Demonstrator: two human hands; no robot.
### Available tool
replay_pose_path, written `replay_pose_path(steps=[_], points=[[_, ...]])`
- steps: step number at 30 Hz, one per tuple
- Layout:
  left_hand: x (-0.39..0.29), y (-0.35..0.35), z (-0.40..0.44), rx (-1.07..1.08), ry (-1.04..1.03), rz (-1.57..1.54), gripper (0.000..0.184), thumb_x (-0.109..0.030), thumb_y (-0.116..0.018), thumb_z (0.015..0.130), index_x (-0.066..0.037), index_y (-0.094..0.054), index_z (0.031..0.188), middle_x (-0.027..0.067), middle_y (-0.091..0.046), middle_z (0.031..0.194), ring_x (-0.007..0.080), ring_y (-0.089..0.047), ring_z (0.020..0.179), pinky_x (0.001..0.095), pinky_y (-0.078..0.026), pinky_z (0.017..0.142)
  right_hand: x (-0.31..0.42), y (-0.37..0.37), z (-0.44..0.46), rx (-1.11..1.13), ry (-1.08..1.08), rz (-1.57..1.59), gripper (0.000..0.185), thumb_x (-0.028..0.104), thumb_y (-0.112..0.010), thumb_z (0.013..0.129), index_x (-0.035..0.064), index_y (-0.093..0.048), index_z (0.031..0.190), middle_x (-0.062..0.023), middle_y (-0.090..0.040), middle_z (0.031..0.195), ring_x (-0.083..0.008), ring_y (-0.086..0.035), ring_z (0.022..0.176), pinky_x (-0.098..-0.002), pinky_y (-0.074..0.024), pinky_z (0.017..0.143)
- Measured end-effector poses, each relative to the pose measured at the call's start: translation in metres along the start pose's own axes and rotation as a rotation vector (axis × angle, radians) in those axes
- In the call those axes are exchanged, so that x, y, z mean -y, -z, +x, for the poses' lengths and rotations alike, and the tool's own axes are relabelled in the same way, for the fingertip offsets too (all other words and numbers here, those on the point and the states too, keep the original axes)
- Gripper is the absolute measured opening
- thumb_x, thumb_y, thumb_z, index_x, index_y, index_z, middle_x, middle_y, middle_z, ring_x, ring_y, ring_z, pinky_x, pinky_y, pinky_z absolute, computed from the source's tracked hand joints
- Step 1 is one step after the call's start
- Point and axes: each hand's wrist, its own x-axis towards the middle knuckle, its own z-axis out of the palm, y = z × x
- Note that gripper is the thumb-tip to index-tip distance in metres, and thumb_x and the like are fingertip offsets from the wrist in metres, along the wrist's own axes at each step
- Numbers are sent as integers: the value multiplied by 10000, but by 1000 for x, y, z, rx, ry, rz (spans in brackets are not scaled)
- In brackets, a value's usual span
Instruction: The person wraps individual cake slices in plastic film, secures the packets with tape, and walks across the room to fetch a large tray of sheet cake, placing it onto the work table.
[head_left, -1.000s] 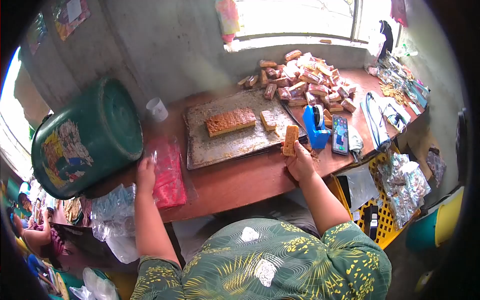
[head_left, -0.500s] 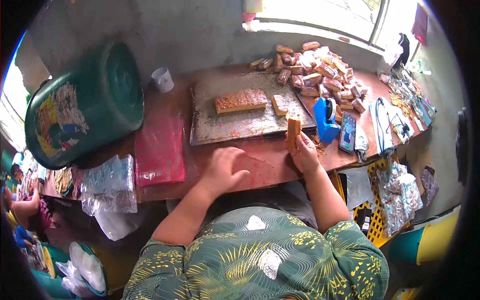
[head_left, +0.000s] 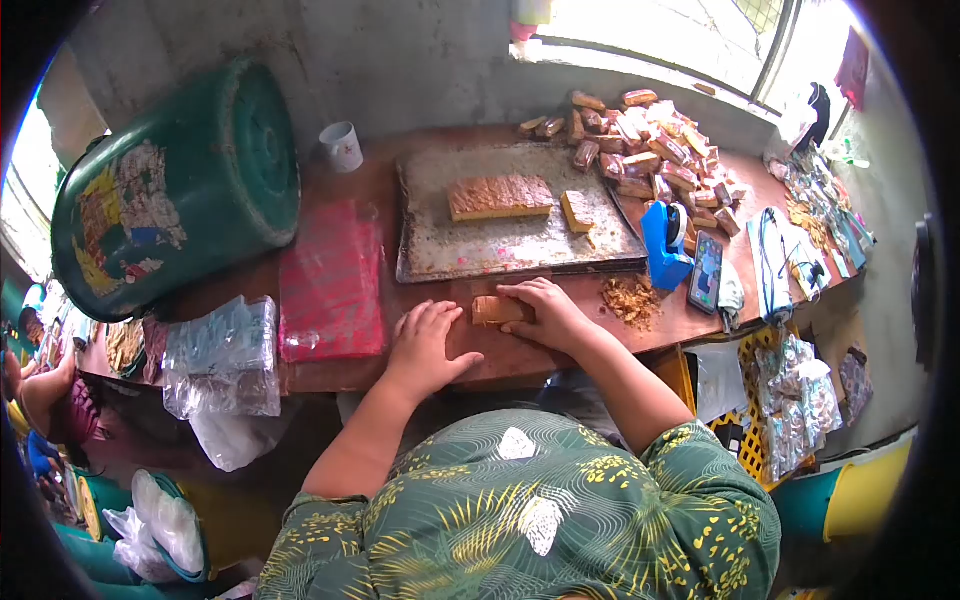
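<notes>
In front of me, near the table's front edge, a brown slice of cake lies on the table. My right hand grips its right end between thumb and fingers. Just left of the slice, my left hand rests palm down on the table, fingers spread and holding nothing. Beyond my hands sits a dark metal baking tray. On it are a large cake block and a smaller cut piece. Whether a clear wrapper lies under the slice, I cannot make out.
A blue tape dispenser and a phone stand right of the tray, near crumbs. Wrapped cakes are piled behind. Left are red plastic sheets, clear bags, a white mug and a large green bin.
My right hand has brought the slice down and left, from held up by the tray to lying on the table. My left hand has lowered onto the tabletop.
</notes>
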Motion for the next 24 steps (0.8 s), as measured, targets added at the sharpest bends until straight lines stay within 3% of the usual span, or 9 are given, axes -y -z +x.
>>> replay_pose_path(steps=[2,7,10,12,13,16,19,23,24], points=[[2,0,1,-21,-8,-4,789,-578,-775,792,-94,-581,1386,68,-506,1484,317,-381,1434,486,-287,1201,-10,-4,-1,-4,33,2,662,215,-862,737,105,-635,1349,-123,-699,1217,-330,-629,1150,-444,-480,1031],[5,-2,1,-70,-56,-7,780,-577,-780,783,-99,-596,1371,72,-533,1439,308,-432,1384,475,-318,1176,-8,-1,-4,-8,-2,-23,674,239,-870,733,120,-633,1353,-111,-691,1220,-340,-599,1178,-449,-462,1050],[-1,20,24,108,90,-72,748,-527,-812,776,-107,-601,1359,89,-570,1389,320,-460,1344,488,-377,1110,17,3,-17,-162,1,-169,684,273,-880,726,136,-637,1351,-108,-656,1255,-358,-560,1209,-479,-426,1067],[7,20,53,-56,15,10,747,-519,-815,771,-120,-606,1367,85,-555,1403,314,-456,1339,479,-372,1101,20,-4,-41,-219,82,-206,679,318,-883,727,179,-646,1348,-114,-605,1286,-361,-522,1229,-507,-391,1061],[10,19,67,-134,-15,48,747,-515,-817,768,-127,-608,1370,83,-547,1410,311,-454,1337,475,-370,1097,30,-2,-54,-137,134,-168,612,362,-848,758,209,-659,1320,-134,-618,1260,-356,-523,1232,-504,-383,1065],[4,16,108,-224,-107,71,741,-495,-817,763,-144,-612,1383,70,-512,1448,303,-400,1386,499,-313,1130,49,-19,-79,-50,204,-200,454,278,-812,767,217,-722,1208,-70,-648,1191,-317,-570,1158,-465,-423,1009],[1,0,135,-121,-156,193,736,-491,-814,764,-170,-614,1396,42,-458,1495,276,-374,1395,538,-256,1150,35,-19,-79,-12,233,-219,325,232,-786,792,217,-763,1116,-34,-672,1134,-270,-609,1094,-430,-451,965],[-8,6,141,61,-233,84,359,-387,-812,780,-211,-740,1085,-19,-555,1376,229,-363,1405,543,-248,1114,45,7,-64,18,181,-157,200,193,-779,820,200,-783,1020,-30,-693,1004,-248,-640,1012,-401,-477,913],[-12,12,136,14,-272,26,190,-309,-792,795,-182,-721,918,0,-661,1207,225,-502,1297,567,-334,1035,46,13,-58,-16,167,-149,194,187,-784,815,196,-782,1009,-30,-693,984,-251,-641,1005,-397,-479,908]])
